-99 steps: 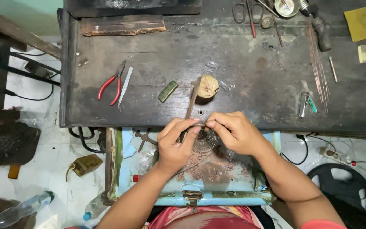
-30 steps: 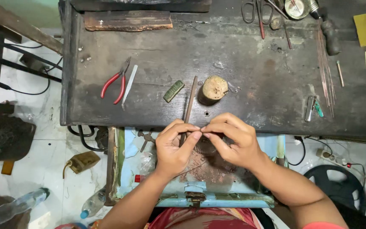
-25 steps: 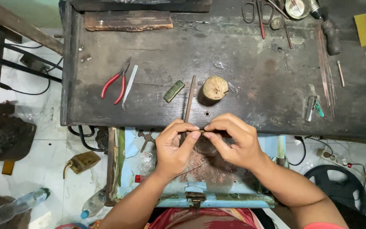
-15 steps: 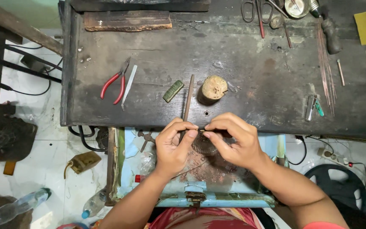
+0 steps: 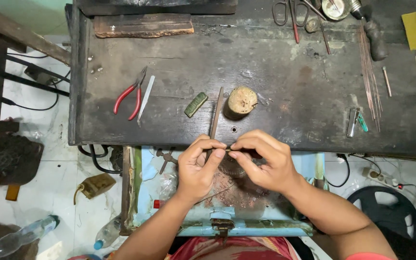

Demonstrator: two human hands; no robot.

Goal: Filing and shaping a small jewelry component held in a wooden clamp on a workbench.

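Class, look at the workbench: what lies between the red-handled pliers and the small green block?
Metal tweezers lie between the red-handled pliers and the green block, seen in the head view.

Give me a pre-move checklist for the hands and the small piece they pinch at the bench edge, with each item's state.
1. Left hand pinching the small piece: ok.
2. Right hand pinching it from the other side: ok.
3. Both fingertips' grip secure: cannot tell, piece too small.
4. File lying within reach on the workbench: ok.
5. Red-handled pliers and tweezers apart from the hands: ok.
6. Open drawer below to catch drops: ok.
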